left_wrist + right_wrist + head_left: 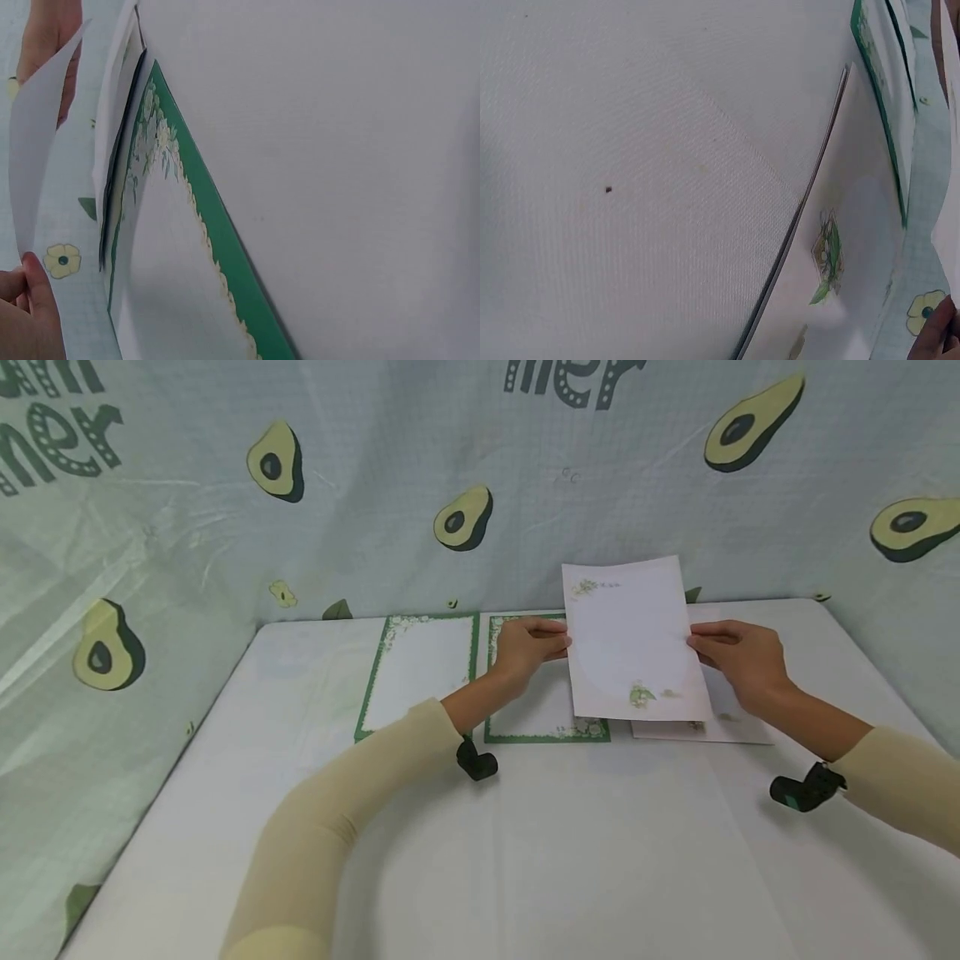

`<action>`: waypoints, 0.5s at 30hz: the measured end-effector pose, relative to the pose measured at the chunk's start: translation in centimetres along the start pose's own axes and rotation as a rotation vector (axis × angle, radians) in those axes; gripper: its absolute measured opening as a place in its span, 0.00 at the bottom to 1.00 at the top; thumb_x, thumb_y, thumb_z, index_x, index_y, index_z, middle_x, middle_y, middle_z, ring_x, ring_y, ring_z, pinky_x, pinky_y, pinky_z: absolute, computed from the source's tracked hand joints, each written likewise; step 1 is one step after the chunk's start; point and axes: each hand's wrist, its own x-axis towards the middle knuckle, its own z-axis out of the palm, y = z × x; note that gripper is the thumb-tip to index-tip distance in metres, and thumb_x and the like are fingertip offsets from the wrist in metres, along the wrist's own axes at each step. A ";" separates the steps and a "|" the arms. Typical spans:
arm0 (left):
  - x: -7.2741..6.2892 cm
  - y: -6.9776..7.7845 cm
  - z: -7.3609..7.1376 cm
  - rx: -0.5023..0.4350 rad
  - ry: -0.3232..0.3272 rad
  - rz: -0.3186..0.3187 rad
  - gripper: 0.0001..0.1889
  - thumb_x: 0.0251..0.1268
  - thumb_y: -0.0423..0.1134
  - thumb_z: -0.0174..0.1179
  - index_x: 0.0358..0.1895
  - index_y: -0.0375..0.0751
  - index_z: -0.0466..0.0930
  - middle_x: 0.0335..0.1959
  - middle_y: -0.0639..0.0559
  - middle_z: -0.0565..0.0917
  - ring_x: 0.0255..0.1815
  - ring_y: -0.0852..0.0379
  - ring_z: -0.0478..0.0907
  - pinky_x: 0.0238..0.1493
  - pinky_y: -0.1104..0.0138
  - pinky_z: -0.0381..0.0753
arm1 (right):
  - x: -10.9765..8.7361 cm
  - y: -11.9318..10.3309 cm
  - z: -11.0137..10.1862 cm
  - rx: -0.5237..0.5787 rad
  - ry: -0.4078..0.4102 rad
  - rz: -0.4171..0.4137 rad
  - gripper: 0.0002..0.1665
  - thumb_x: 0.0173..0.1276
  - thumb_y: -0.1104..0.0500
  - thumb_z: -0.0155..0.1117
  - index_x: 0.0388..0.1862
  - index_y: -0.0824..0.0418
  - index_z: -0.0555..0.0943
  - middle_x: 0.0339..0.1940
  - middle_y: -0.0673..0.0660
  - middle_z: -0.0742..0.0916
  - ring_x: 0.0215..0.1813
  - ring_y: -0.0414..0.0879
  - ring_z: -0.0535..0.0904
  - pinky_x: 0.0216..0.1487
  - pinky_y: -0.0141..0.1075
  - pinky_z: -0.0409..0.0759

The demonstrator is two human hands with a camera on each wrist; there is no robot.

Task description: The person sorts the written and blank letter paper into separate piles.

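Observation:
A pale pink sheet of stationery paper (630, 643) with small green floral prints is held up above the table. My left hand (528, 652) pinches its left edge, and my right hand (742, 660) pinches the right edge. Beneath and behind it, a pink stack of similar paper (731, 718) lies on the table, partly covered by the raised sheet. A green-bordered sheet (532, 706) lies under my left hand, and its upper right part is hidden. In the left wrist view the raised sheet (37, 142) appears edge-on, bent slightly, between both hands.
Another green-bordered sheet (423, 664) lies to the left, its lower edge partly behind my left sleeve. The white table (525, 860) meets a backdrop (360, 527) printed with avocados along its far edge. Black wrist cameras hang below both wrists.

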 end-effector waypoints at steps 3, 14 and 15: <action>0.0 -0.1 0.5 -0.005 -0.011 0.011 0.12 0.65 0.22 0.66 0.51 0.25 0.84 0.44 0.36 0.87 0.43 0.47 0.89 0.48 0.62 0.90 | 0.0 0.1 -0.5 0.017 0.008 0.003 0.29 0.76 0.52 0.63 0.66 0.71 0.75 0.38 0.32 0.83 0.41 0.22 0.81 0.49 0.22 0.84; 0.2 -1.0 1.9 -0.037 -0.043 0.055 0.10 0.65 0.22 0.65 0.48 0.25 0.84 0.40 0.37 0.87 0.39 0.49 0.89 0.46 0.62 0.90 | 0.0 1.0 -1.8 0.024 0.023 0.001 0.29 0.76 0.53 0.64 0.65 0.72 0.75 0.38 0.31 0.84 0.41 0.22 0.82 0.46 0.20 0.83; 0.2 -1.1 2.0 -0.033 -0.041 0.058 0.09 0.64 0.22 0.66 0.47 0.25 0.85 0.40 0.37 0.87 0.38 0.50 0.89 0.45 0.62 0.91 | 0.0 1.0 -1.8 0.029 0.019 0.003 0.29 0.76 0.53 0.64 0.65 0.73 0.75 0.37 0.30 0.84 0.42 0.23 0.82 0.47 0.20 0.83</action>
